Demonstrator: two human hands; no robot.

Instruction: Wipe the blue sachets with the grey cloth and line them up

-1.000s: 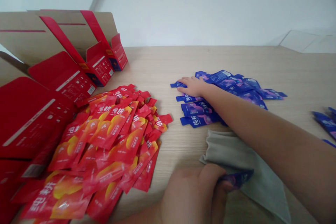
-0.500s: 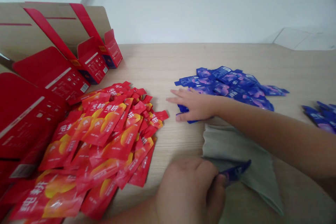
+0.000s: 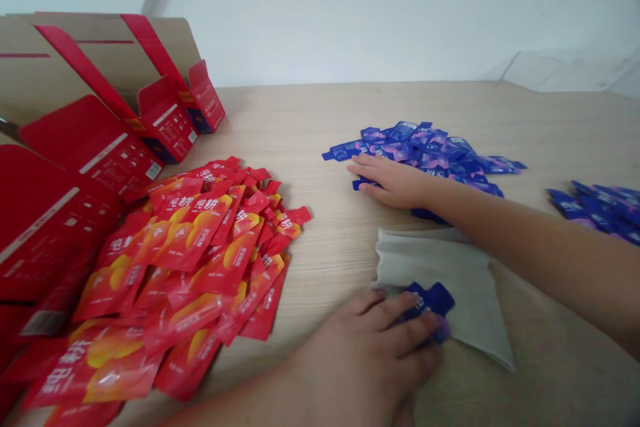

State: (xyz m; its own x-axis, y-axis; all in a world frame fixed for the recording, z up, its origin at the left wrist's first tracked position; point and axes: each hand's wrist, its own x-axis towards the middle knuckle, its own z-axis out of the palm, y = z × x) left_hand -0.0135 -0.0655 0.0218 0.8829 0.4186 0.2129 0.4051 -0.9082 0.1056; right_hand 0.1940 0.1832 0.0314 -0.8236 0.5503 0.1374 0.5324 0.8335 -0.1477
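Blue packets (image 3: pixel 430 153) lie in a big heap on the wooden table (image 3: pixel 310 113), far side, with another small bunch (image 3: pixel 600 207) off to the right. Red packets (image 3: pixel 200 247) make an even bigger heap on the left, just beside the red boxes (image 3: pixel 100 140).

I think the right hand (image 3: pixel 395 183) could push the blue heap over toward the red one, and the colours would mix. It lies flat and open on the near edge of the blue heap, pressing a packet down, not gripping it.

One blue packet (image 3: pixel 427 300) sits on the grey cloth (image 3: pixel 450 267). The left hand (image 3: pixel 370 353) rests on it with fingers spread, covering its near end. It could slide off the cloth.
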